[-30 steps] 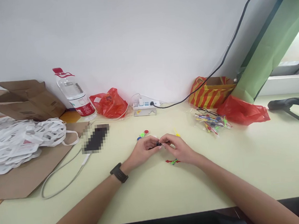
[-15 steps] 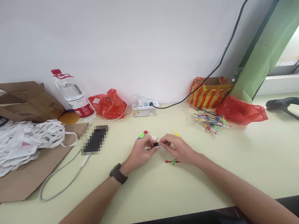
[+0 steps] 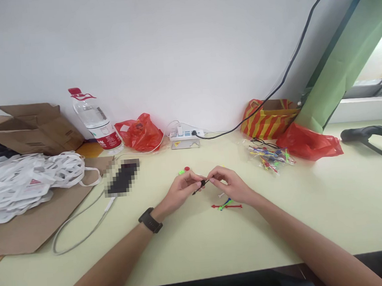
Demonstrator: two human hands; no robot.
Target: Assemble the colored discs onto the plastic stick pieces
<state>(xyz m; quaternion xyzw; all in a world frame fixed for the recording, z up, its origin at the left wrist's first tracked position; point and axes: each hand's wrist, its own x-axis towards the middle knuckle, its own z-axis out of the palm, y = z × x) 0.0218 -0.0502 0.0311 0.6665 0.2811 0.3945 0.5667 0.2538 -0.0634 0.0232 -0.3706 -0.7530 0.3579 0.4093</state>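
Observation:
Between my two hands is a small black plastic arrow spinner (image 3: 195, 191) with a round black piece on its shaft; its pointed end slants down to the left. My left hand (image 3: 182, 188) is closed, pinching at the round piece. My right hand (image 3: 233, 187) pinches the arrow's other end, partly hidden by the fingers. Just below my right hand lie a red arrow (image 3: 235, 206), a green arrow (image 3: 223, 206) and a blue one (image 3: 228, 201), overlapping. A red disc (image 3: 187, 168) and a green disc (image 3: 181, 172) lie beyond my left hand.
A clear bag of coloured pieces (image 3: 271, 156) lies right of my hands. Behind stand a power strip (image 3: 187, 138), red plastic bags (image 3: 140, 133) and a large water bottle (image 3: 102, 128). On the left are a phone (image 3: 123, 178), its cable and a pile of white straps (image 3: 22, 187).
My hands have turned the black arrow to a steeper slant, and my right hand has shifted slightly up and right. More of the red, green and blue arrows shows now.

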